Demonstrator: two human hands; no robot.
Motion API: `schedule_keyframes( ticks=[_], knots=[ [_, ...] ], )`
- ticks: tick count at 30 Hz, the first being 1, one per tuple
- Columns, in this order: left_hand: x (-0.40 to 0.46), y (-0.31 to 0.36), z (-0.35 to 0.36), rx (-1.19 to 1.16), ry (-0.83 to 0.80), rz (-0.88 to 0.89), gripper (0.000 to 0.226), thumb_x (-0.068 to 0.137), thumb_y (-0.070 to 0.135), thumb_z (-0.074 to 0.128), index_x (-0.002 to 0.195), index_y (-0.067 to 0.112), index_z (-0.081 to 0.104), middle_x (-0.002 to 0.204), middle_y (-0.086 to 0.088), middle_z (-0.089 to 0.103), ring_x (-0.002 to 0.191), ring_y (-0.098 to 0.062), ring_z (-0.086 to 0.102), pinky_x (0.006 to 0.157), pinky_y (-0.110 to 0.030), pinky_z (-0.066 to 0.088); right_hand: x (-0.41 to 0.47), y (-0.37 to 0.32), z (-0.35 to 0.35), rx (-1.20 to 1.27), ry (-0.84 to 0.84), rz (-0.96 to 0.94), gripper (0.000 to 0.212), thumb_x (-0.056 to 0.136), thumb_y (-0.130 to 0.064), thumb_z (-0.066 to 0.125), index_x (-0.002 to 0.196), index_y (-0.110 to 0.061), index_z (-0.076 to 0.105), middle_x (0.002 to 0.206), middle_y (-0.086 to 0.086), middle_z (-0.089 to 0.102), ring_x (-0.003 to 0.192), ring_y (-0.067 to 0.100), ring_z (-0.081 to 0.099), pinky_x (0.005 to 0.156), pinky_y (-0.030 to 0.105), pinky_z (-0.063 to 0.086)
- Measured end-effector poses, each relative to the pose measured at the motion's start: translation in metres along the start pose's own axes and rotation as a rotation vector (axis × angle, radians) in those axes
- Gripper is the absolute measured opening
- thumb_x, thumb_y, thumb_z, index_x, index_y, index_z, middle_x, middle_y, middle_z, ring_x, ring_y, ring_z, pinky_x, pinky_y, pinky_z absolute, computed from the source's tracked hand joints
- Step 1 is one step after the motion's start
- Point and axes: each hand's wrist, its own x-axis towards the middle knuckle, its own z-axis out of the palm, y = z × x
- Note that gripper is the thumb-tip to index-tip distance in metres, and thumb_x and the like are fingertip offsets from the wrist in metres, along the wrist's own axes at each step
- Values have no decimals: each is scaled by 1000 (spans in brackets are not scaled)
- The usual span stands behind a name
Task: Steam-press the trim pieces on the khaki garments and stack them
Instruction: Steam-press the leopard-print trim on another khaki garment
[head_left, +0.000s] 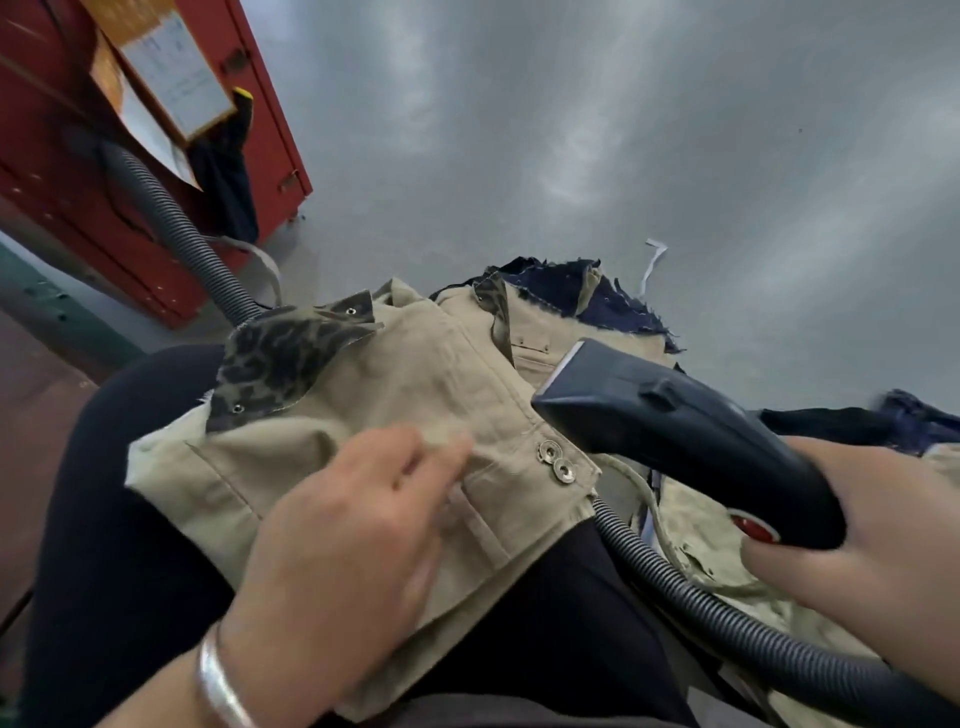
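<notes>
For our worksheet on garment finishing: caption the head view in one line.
Left hand flattens khaki garment on lap; right hand grips dark-blue handheld steamer.

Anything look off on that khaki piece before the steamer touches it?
The camouflage trim at the khaki garment's far corner is folded and creased, not flat. The left hand lies on the cloth; the right hand holds the steamer off it.

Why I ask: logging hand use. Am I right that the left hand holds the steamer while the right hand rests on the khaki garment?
Hands are swapped. In the head view the right hand holds the steamer, and the left hand rests on the khaki garment.
</notes>
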Motion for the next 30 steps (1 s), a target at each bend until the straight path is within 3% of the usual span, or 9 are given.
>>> schedule_keyframes(
  ticks=[2,5,8,10,15,20,23,27,30],
  knots=[
    [-10,10,8,-45,27,182,40,74,22,58,111,14,70,95,1,63,83,-21,61,68,-34,53,0,0,1,-34,25,-5,48,45,-57,47,92,-58,52,70,-33,60,64,1,60,45,34,42],
    [-17,17,20,-18,15,226,41,73,23,51,104,8,74,97,-5,68,80,-24,65,61,-30,56,-1,-3,7,-123,2,-31,47,47,-56,46,94,-60,47,75,-41,57,52,8,57,50,34,45],
    [-18,19,23,-22,27,205,41,73,20,49,102,5,74,94,-7,69,76,-25,66,58,-31,55,8,-11,23,-228,-102,-46,27,62,-53,55,87,-57,47,73,-18,64,52,1,52,49,22,38],
    [-19,20,24,-19,48,191,41,71,16,50,101,3,74,93,-8,69,75,-26,65,57,-33,54,23,-16,30,-230,-96,-40,11,74,-43,64,75,-41,54,61,-11,58,52,1,52,47,20,34],
    [-18,23,22,2,14,151,41,70,16,52,103,3,73,90,-4,68,76,-24,63,57,-34,54,58,-19,29,-33,-127,-56,11,74,-27,71,75,-25,60,46,-7,59,38,6,56,41,22,40],
    [-22,26,21,-20,5,167,45,70,21,49,105,7,74,93,-3,69,76,-23,64,58,-30,55,99,-21,14,205,69,44,10,80,-12,70,81,-14,61,54,3,60,39,15,58,37,23,44],
    [-24,24,22,-27,1,174,51,68,22,47,113,16,71,94,-2,67,73,-24,62,58,-31,54,98,-16,-3,262,106,30,11,75,-8,70,81,-11,61,47,6,59,35,14,57,34,24,43],
    [-24,19,24,-65,39,163,51,70,22,46,115,25,70,93,-3,67,72,-24,61,54,-34,53,55,-9,-9,133,40,-51,11,68,-22,71,73,-22,62,45,3,63,33,13,56,38,28,45],
    [-23,20,26,-68,63,161,50,69,23,47,112,26,71,91,-4,67,72,-24,62,53,-34,53,25,-7,0,-46,-62,-63,31,59,-45,66,85,-57,55,53,-21,63,46,2,60,45,29,46]
  ],
)
